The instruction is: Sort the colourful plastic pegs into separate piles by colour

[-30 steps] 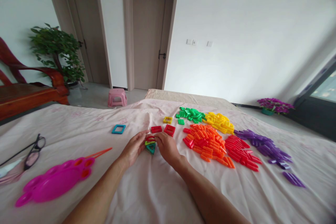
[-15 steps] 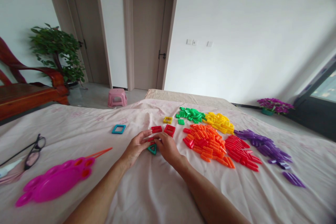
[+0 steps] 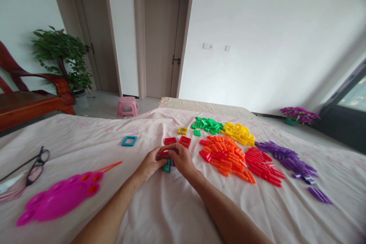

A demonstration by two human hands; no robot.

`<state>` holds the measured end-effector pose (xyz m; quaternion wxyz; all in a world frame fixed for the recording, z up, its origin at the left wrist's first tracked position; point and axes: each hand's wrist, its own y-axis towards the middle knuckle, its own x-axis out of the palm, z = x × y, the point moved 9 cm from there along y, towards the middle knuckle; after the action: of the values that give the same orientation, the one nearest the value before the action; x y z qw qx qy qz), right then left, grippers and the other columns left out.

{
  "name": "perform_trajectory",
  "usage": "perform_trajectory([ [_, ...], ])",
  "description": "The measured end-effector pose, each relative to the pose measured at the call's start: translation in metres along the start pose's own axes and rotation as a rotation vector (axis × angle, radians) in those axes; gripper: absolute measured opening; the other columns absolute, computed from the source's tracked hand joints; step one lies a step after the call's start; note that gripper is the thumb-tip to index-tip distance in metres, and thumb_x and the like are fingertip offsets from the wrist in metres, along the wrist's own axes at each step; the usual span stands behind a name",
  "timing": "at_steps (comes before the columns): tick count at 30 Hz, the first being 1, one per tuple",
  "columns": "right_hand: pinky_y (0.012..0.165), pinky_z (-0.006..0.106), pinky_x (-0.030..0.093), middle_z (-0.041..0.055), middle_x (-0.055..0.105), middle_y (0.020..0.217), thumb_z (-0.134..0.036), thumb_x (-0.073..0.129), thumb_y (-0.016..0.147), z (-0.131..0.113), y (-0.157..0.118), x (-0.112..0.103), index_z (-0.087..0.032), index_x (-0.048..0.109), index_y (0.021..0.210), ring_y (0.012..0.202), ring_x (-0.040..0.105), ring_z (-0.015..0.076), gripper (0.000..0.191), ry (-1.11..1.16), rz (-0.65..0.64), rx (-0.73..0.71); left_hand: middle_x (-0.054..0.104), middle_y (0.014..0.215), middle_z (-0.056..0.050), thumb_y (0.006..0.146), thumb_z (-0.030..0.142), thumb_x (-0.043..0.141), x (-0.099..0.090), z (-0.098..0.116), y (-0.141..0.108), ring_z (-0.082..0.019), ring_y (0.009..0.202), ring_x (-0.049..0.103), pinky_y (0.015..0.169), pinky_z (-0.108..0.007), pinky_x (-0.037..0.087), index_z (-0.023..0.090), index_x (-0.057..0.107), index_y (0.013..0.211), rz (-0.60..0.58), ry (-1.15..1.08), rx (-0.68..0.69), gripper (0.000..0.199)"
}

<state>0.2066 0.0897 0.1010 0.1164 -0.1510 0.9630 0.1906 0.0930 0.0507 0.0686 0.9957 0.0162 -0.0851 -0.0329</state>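
Note:
Both hands meet over the cloth at the centre. My left hand [image 3: 151, 162] has its fingers closed on the left side of a small red piece [image 3: 164, 151]. The fingers of my right hand [image 3: 183, 158] close on the same red piece from the right and partly cover it. Just below the fingertips a green frame piece [image 3: 166, 166] shows, partly hidden by the hands. Beyond the fingers lie a red block [image 3: 170, 140] and a square red piece [image 3: 185, 142]. A yellow piece [image 3: 182, 131] sits farther back.
Right of the hands are piles of orange [image 3: 225, 154], red [image 3: 264, 166], green [image 3: 210, 125], yellow [image 3: 239, 133] and purple pieces [image 3: 288, 156]. On the left lie a blue square frame [image 3: 129, 141], a magenta tray [image 3: 61, 200] and glasses [image 3: 37, 167].
The fingers have drawn closer together around the red piece, which now shows more clearly and seems tilted up. The green piece below has turned slightly and is more covered.

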Motion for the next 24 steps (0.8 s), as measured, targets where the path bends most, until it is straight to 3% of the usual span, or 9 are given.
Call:
perform_trajectory([
  [4,0.059,0.024,0.048,0.0039,0.070,0.082,-0.024,0.059,0.082,0.002,0.004,-0.010,-0.017,0.069,0.091,0.067,0.061,0.0144,0.015,0.055,0.064,0.017,0.073,0.087,-0.008,0.064,0.034,0.082,0.000,-0.004,0.001,-0.021,0.083,0.069,0.077,-0.032,0.051,0.014,0.062,0.113,0.035,0.062,-0.018,0.056],
  [8,0.067,0.026,0.048,0.0043,0.072,0.086,-0.021,0.061,0.082,-0.003,0.006,-0.011,-0.019,0.073,0.090,0.075,0.063,0.0159,0.014,-0.134,0.023,-0.076,0.072,0.098,-0.008,0.073,0.047,0.072,-0.012,-0.003,0.001,-0.019,0.083,0.068,0.068,-0.027,0.051,0.016,0.063,0.112,0.156,0.113,0.001,0.050],
  [12,0.074,0.028,0.048,0.0052,0.072,0.092,-0.023,0.062,0.085,-0.003,0.003,-0.005,-0.020,0.073,0.096,0.082,0.064,0.0172,0.016,-0.240,-0.038,-0.140,0.072,0.086,-0.006,0.078,0.050,0.064,-0.024,0.003,-0.001,-0.016,0.071,0.065,0.062,-0.025,0.048,0.015,0.068,0.098,0.266,0.248,0.066,0.040],
  [17,0.078,0.030,0.047,0.0059,0.069,0.097,-0.025,0.062,0.086,-0.014,-0.001,-0.006,-0.021,0.070,0.106,0.087,0.062,0.0178,0.021,-0.418,-0.027,-0.187,0.074,0.080,-0.005,0.079,0.049,0.061,-0.041,0.007,-0.003,-0.019,0.068,0.065,0.060,-0.027,0.046,0.017,0.072,0.095,0.382,0.415,0.103,0.037],
  [21,0.076,0.028,0.045,0.0041,0.070,0.092,-0.028,0.065,0.084,-0.025,-0.006,0.002,-0.022,0.072,0.096,0.087,0.063,0.0180,0.015,-0.570,-0.161,-0.179,0.076,0.090,-0.006,0.081,0.043,0.060,-0.051,0.014,-0.006,-0.022,0.081,0.068,0.073,-0.030,0.047,0.021,0.073,0.094,0.448,0.586,0.132,0.029],
  [24,0.073,0.028,0.044,0.0040,0.071,0.093,-0.038,0.069,0.080,-0.030,-0.012,0.009,-0.024,0.073,0.097,0.085,0.065,0.0197,0.022,-0.711,-0.282,-0.148,0.076,0.096,-0.006,0.082,0.040,0.060,-0.056,0.015,-0.008,-0.024,0.089,0.067,0.076,-0.030,0.044,0.025,0.074,0.093,0.469,0.717,0.097,0.023],
])
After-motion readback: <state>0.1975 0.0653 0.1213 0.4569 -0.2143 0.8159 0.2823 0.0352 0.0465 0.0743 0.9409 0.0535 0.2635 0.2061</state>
